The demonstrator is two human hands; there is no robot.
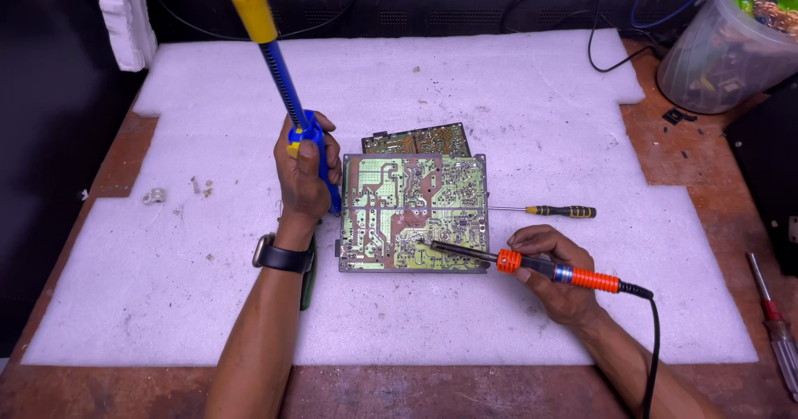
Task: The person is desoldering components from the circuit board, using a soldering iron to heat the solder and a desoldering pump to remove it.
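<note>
We work at a foam mat (166, 286) laid over a wooden bench (698, 145). The circuit board (413, 213) lies flat near the mat's centre, solder side up, with a second, smaller board (420, 140) partly tucked under its far edge.

Our right hand (550, 273) holds the soldering iron (532, 263) like a pen: thumb and fingers pinch the orange grip, and the tip rests on the board's lower middle area, at or just above a joint; we cannot tell whether it touches. The cord (652, 344) runs back past the right wrist.

Our left hand (306, 170) wraps the blue desoldering pump (283, 86), fingers closed tight around the barrel, thumb on top. The yellow plunger end points up and away; the nozzle is hidden behind the hand, close to the board's left edge.

A yellow-handled screwdriver (544, 211) lies just right of the board, a red-handled one (773, 323) lies on the bench at far right, and a plastic tub (715, 53) stands at the upper right.

Hazards, as we judge them:
- Heat held too long on one pad may lift the copper track.
- The pump is well apart from the iron tip; a slow approach may let the solder set again.
- The board is not clamped, so pump recoil may shift it.
- The cord may drag the iron off the joint.
- The foam may melt if the hot tip slips off the board
</note>
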